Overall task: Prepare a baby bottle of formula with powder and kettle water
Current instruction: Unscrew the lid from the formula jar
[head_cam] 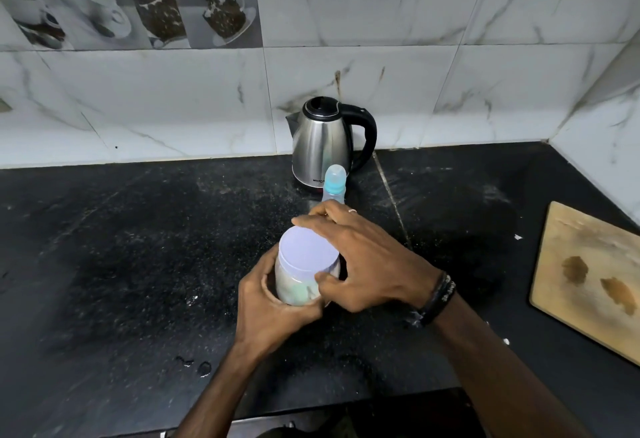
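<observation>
- The left hand point(273, 302) grips the clear powder jar point(294, 285) by its body, over the black tabletop point(121, 264).
- The right hand point(367, 261) pinches the jar's pale lid point(306, 250).
- Just beyond stands the capped baby bottle point(335, 183).
- The steel kettle point(322, 143) is behind it.
- A wooden cutting board point(588, 278) lies far right.

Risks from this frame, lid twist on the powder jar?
1. Right hand twists the lid while the jar is held only by the left hand: a sudden release may spill powder.
2. The capped bottle stands just behind the knuckles and could be knocked over.
</observation>
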A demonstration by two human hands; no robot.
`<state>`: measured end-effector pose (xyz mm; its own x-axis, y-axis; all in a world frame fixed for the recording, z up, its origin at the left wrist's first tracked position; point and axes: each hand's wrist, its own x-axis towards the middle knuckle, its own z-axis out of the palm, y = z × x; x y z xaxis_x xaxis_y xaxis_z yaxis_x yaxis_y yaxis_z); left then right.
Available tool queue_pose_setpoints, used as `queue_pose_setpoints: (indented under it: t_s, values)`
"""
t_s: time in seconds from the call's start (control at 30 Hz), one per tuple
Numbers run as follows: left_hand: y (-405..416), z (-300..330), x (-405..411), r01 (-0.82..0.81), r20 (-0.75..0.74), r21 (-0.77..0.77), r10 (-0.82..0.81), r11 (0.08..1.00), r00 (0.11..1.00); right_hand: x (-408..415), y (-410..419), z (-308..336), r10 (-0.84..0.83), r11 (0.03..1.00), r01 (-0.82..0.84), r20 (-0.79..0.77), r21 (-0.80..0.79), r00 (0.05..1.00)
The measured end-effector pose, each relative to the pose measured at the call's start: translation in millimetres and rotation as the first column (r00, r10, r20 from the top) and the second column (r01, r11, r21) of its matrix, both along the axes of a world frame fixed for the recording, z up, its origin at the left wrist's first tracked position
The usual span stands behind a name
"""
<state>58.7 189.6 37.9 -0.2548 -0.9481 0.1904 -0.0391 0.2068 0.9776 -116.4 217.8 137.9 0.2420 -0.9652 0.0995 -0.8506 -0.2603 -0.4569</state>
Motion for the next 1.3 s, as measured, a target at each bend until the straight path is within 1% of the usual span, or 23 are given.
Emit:
queue_pose_setpoints:
  t_s: [0.07,0.13,0.2,0.23,0.3,0.37,0.43,0.47,0.5,0.57,0.63,0.67,0.73,0.77,0.83,0.87,0.9,0.93,1.03,1.1,1.17,1.23,1.3]
  values:
    - [-2.0,0.4,1.8,-0.01,0.016,-0.011,0.01,1.0,1.0,3.5,0.2,3.8,-0.072,0.997,0.07,-0.074,-0.022,0.995]
    - [-2.7,-2.4,1.7,-0.019,0.048,-0.013,0.019,1.0,0.999,12.5,-1.3,6.9,-0.172,0.985,0.165,-0.221,-0.05,0.96]
    - [-1.9,-5.9,0.9,-0.034,0.071,-0.007,0.035,0.999,0.997,21.0,-4.4,6.5,-0.196,0.98,0.189,-0.338,-0.054,0.92]
    - [-1.3,-6.5,0.8,-0.038,0.063,0.003,0.038,0.999,0.997,23.2,-5.5,5.2,-0.177,0.984,0.171,-0.352,-0.048,0.919]
    - [-0.7,-6.1,0.5,-0.022,0.042,0.006,0.022,1.0,0.999,23.6,-5.8,4.3,-0.084,0.996,0.088,-0.283,0.003,0.956]
    - [-0.2,-6.4,-0.9,0.005,0.038,-0.002,-0.005,1.0,0.999,19.4,-5.4,6.7,0.042,0.994,-0.021,-0.186,0.111,0.982]
    - [0.4,-7.0,-3.5,0.017,0.027,0.007,-0.018,1.0,0.999,17.3,-4.3,10.8,0.091,0.985,-0.07,-0.129,0.16,0.987]
    - [0.6,-7.6,-4.7,0.019,0.024,0.014,-0.019,1.0,1.0,17.7,-4.2,11.9,0.058,0.989,-0.038,-0.137,0.144,0.989]
    - [0.7,-8.1,-5.7,0.022,0.029,0.02,-0.023,1.0,0.999,18.8,-4.7,12.6,-0.007,0.992,0.03,-0.192,0.119,0.981]
    - [1.5,-8.3,-7.4,0.015,0.051,0.03,-0.017,0.999,0.999,23.7,-5.1,12.0,-0.159,0.981,0.19,-0.397,0.041,0.904]
    - [2.3,-8.6,-8.0,0.003,0.062,0.027,-0.005,1.0,0.998,29.4,-5.5,9.8,-0.244,0.967,0.25,-0.488,-0.055,0.838]
    - [2.2,-8.4,-7.6,0.002,0.065,0.025,-0.004,1.0,0.998,30.4,-6.2,8.9,-0.246,0.968,0.234,-0.484,-0.087,0.84]
    - [1.2,-9.0,-6.3,0.006,0.064,0.024,-0.008,1.0,0.998,27.5,-7.9,7.3,-0.16,0.987,0.148,-0.397,-0.061,0.904]
    - [0.5,-10.0,-5.8,0.013,0.055,0.031,-0.015,0.999,0.998,25.2,-8.9,7.5,-0.073,0.997,0.082,-0.339,0.012,0.938]
    - [-0.2,-13.9,-4.4,0.026,0.046,0.031,-0.027,0.999,0.999,21.8,-10.7,11.3,0.085,0.987,-0.047,-0.246,0.155,0.966]
    - [-0.6,-16.1,-3.5,0.023,0.049,0.027,-0.025,0.999,0.998,22.3,-11.1,13.4,0.103,0.983,-0.066,-0.219,0.171,0.97]
    - [-1.4,-18.2,-3.4,0.024,0.058,0.03,-0.026,0.999,0.998,24.1,-11.2,14.1,0.074,0.987,-0.041,-0.215,0.155,0.974]
    - [-1.9,-20.2,-3.5,0.025,0.071,0.038,-0.028,0.999,0.997,26.3,-10.7,13.5,0.014,0.993,0.016,-0.251,0.116,0.968]
    - [-0.9,-20.3,-3.7,-0.011,0.094,0.014,0.01,1.0,0.996,33.8,-11.4,11.2,-0.181,0.983,0.169,-0.477,-0.068,0.86]
    - [-0.1,-18.8,-3.1,-0.025,0.076,-0.007,0.026,1.0,0.997,36.8,-12.0,12.0,-0.205,0.978,0.157,-0.52,-0.135,0.829]
    - [-0.7,-19.9,-1.7,-0.025,0.071,-0.024,0.027,0.999,0.997,34.4,-13.6,12.7,-0.145,0.988,0.102,-0.478,-0.113,0.866]
    - [-2.7,-21.1,-0.8,-0.018,0.055,0.001,0.018,1.0,0.998,29.9,-15.8,14.5,0.0,1.0,-0.001,-0.382,-0.002,0.924]
    - [-2.7,-20.9,-1.1,-0.019,0.031,0.016,0.019,1.0,0.999,27.1,-17.2,16.9,0.136,0.989,-0.107,-0.346,0.102,0.928]
